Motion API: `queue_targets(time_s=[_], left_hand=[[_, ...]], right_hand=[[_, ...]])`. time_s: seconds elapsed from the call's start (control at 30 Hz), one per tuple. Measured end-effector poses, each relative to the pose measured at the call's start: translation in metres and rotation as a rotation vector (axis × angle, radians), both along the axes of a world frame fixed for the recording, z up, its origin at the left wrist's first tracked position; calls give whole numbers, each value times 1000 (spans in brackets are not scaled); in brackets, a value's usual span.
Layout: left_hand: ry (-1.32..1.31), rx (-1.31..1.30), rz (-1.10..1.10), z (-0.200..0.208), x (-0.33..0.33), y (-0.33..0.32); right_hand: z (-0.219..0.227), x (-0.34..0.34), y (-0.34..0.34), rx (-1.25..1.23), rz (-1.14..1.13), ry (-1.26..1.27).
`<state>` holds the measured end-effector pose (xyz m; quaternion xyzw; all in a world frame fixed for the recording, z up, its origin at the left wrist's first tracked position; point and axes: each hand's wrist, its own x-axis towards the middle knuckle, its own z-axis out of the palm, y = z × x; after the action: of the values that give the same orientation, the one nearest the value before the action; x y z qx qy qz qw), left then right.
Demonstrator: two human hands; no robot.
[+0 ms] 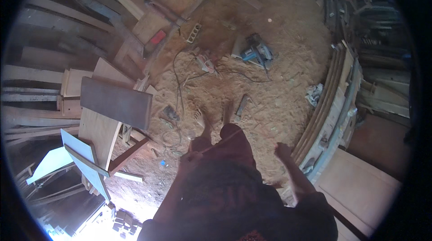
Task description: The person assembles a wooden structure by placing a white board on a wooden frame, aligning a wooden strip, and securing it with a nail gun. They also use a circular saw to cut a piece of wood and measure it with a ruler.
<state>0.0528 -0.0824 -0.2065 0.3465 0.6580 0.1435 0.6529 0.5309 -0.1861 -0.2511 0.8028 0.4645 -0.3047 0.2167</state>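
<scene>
I stand on a sandy, sawdust-covered floor with bare feet. My left hand [194,155] is down beside my left thigh, over the dark shorts [229,144]. Its fingers are too dim to make out; a thin pale strip runs from near it across the shorts. Out to my right side hangs my right hand [282,151], its fingers curled in, with nothing visible in them. It is nearest to the long stacked boards [321,101]. Ahead of my feet, a blue power saw [257,52] rests on a pale board, its cable trailing over the floor.
A white socket strip [193,33] and a red object [158,37] lie ahead to the left. Dark panel [116,101] and white board [85,160] crowd the left side. A short wood piece [242,105] lies by my right foot. Wide panels [355,187] stand at the right.
</scene>
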Motion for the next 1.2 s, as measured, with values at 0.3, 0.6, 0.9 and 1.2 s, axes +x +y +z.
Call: queue_targets(time_s=[0.3, 0.6, 0.9, 1.2], left_hand=[[264, -82, -105, 19, -32, -75], [65, -14, 548, 17, -46, -177], [-114, 105, 537, 40, 6, -176], [-293, 366, -73, 84, 107, -112]], right_hand=[[-154, -86, 150, 453, 181, 211], [-52, -184, 26, 31, 446, 1234], [270, -48, 86, 558, -18, 1223], [331, 78, -119, 1249, -628, 929]])
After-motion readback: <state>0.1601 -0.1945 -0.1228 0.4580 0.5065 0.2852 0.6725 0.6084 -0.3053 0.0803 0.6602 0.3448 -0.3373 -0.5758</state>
